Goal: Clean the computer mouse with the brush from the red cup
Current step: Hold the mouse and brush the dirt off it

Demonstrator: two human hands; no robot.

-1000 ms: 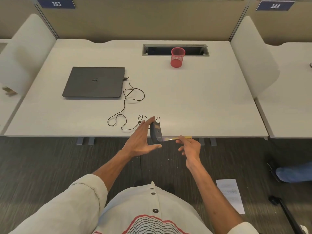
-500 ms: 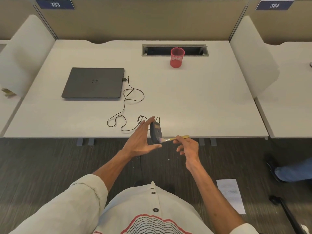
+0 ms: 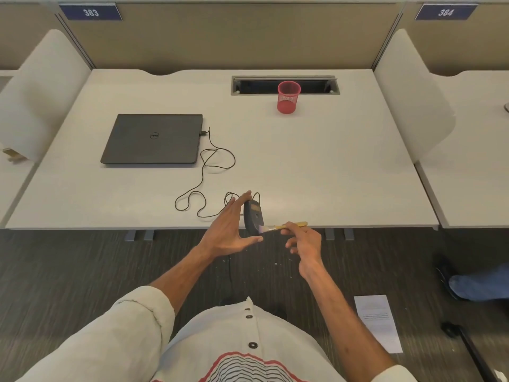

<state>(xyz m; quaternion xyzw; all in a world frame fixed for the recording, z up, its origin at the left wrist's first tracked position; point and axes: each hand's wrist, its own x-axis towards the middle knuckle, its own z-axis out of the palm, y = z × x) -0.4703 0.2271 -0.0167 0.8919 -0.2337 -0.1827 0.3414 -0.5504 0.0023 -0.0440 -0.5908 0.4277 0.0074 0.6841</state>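
Shirt: cream cloth with a slightly coarse weave, buttoned up the front, filling the lower middle of the view.
Buttons: dark and round, three showing in a line down the placket.
Chest print: thin wavy dark lines under a red arched band, cut off by the bottom edge.
Left sleeve: same cream cloth, wide and creased, rolled into a thick cuff near the elbow.
Right sleeve: only a pale rolled edge shows, at the lower right.
Forearms: bare from the cuffs to the wrists.
Hands: left hand and right hand both bare.
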